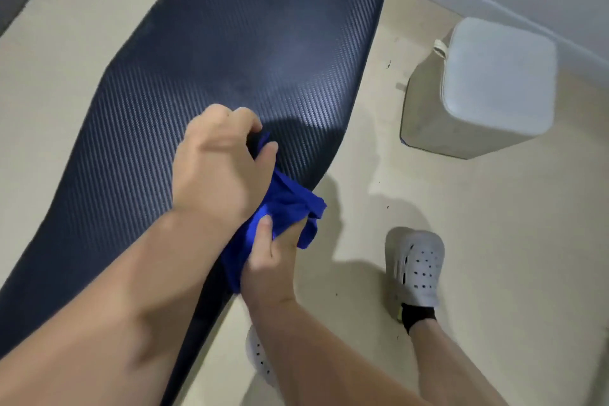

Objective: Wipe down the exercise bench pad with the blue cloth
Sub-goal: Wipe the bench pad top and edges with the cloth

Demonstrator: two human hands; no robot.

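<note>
Both forearms are bare to the edge of the view, with no sleeves, watch or rings showing. The left hand (214, 168) and right hand (270, 260) wear no gloves, and the nails on the fingers (263, 222) are short and plain. Each foot wears a pale grey foam clog (416, 265) with rows of small round holes across the top; the second clog (258, 356) is partly hidden. A black ankle sock (418, 315) with a yellow-green mark shows above one clog's heel.
</note>
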